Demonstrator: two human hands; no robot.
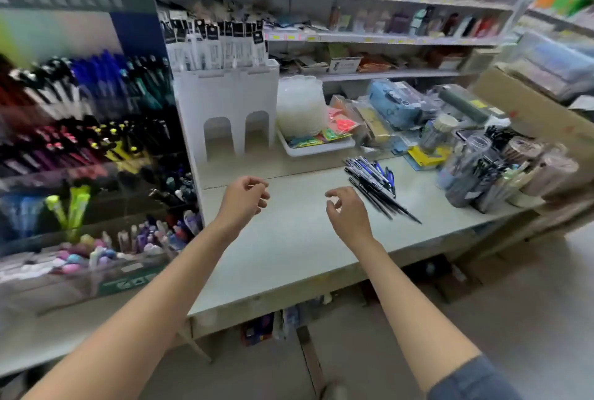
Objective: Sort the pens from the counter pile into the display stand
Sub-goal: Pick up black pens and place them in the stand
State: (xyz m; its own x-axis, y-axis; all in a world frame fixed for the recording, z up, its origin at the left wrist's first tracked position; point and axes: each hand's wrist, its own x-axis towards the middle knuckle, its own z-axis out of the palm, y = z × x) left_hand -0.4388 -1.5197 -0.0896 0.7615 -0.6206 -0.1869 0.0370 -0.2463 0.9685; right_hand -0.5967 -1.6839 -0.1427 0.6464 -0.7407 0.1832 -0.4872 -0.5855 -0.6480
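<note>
A pile of black and blue pens (376, 184) lies on the pale counter (289, 239), right of centre. The tiered display stand (96, 149) fills the left side, its rows packed with coloured pens. My left hand (246, 198) hovers above the counter near the stand's right edge, fingers loosely curled and holding nothing. My right hand (347, 211) hangs just left of the pen pile, fingers also loosely curled and empty. The whole view is blurred by motion.
A white divider rack (225, 110) stands behind my left hand. A white tray (316, 147) with bright packets sits at the back. Clear tubs of pens (475, 174) crowd the counter's right end. Shelves of stationery rise behind.
</note>
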